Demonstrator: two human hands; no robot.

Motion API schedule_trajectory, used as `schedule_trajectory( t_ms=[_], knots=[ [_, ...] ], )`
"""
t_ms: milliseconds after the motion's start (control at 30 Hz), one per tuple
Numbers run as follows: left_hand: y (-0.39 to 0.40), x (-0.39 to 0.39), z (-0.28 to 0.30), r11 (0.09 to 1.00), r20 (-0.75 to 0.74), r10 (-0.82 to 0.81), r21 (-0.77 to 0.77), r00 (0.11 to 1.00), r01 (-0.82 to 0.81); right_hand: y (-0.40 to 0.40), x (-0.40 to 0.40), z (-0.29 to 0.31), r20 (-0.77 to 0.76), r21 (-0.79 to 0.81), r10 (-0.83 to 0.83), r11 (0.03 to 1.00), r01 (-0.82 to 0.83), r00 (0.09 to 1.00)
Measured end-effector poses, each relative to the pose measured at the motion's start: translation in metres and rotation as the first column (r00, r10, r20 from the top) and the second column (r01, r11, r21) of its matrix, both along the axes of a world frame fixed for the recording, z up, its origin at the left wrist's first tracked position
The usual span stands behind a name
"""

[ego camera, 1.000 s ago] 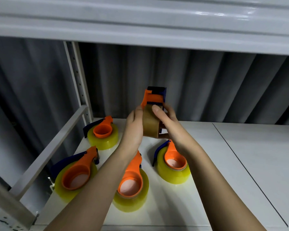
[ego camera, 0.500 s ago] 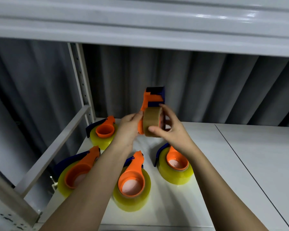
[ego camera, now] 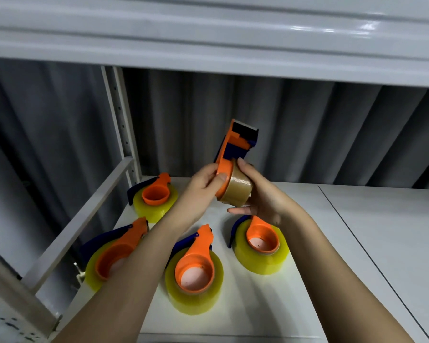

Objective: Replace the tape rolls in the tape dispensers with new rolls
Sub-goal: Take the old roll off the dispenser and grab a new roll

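Both hands raised above the rear of the shelf (ego camera: 357, 243), holding one dispenser (ego camera: 235, 147) in the air, clear of the surface. Left hand (ego camera: 203, 186) grips the orange round hub of the dispenser, thumb curled over its rim, fingers behind. Right hand (ego camera: 260, 196) wraps the brown roll (ego camera: 237, 189) that sits on that hub; index finger lies over the top of the roll, thumb reaches under it. Dispenser is tilted, its orange-and-blue cutter end pointing up and to the right. Four more dispensers rest on the left part of the shelf, each loaded with a yellow roll and lying flat, hub opening up: one at the rear left (ego camera: 156, 196), one at the front left edge (ego camera: 114, 258) partly hidden by the left forearm, one at front centre (ego camera: 195, 276), one to its right (ego camera: 261, 246) just under the right wrist. None of the four touch each other. A grey upright post (ego camera: 120, 120) and slanted brace (ego camera: 79, 219) stand at the left edge of the shelf; a dark curtain (ego camera: 307, 134) hangs behind; another shelf (ego camera: 208, 40) spans overhead.
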State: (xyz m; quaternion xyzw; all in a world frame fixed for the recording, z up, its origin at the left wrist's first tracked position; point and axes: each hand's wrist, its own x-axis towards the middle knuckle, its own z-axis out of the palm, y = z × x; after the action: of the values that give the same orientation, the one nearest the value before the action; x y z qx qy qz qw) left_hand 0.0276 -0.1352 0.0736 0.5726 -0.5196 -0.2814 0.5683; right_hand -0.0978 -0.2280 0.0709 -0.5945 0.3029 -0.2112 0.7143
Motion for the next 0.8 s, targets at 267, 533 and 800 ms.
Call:
schedule_trajectory(
  t_ms=[267, 533, 800],
  knots=[
    [-0.01, 0.016, -0.012, 0.98, -0.292, 0.178, 0.135, 0.94, -0.143, 0.003, 0.005, -0.018, 0.1, -0.564, -0.161, 0.804, 0.189, 0.982],
    [-0.012, 0.009, -0.02, 0.99, -0.031, 0.132, 0.053, 0.991, -0.131, -0.004, 0.009, -0.014, -0.013, -0.009, -0.086, 0.996, 0.086, 0.996],
    [-0.016, 0.021, -0.012, 0.978, -0.237, 0.2, 0.102, 0.951, -0.181, 0.0, 0.028, -0.021, 0.078, -0.507, -0.27, 0.818, 0.271, 0.96]
  ],
)
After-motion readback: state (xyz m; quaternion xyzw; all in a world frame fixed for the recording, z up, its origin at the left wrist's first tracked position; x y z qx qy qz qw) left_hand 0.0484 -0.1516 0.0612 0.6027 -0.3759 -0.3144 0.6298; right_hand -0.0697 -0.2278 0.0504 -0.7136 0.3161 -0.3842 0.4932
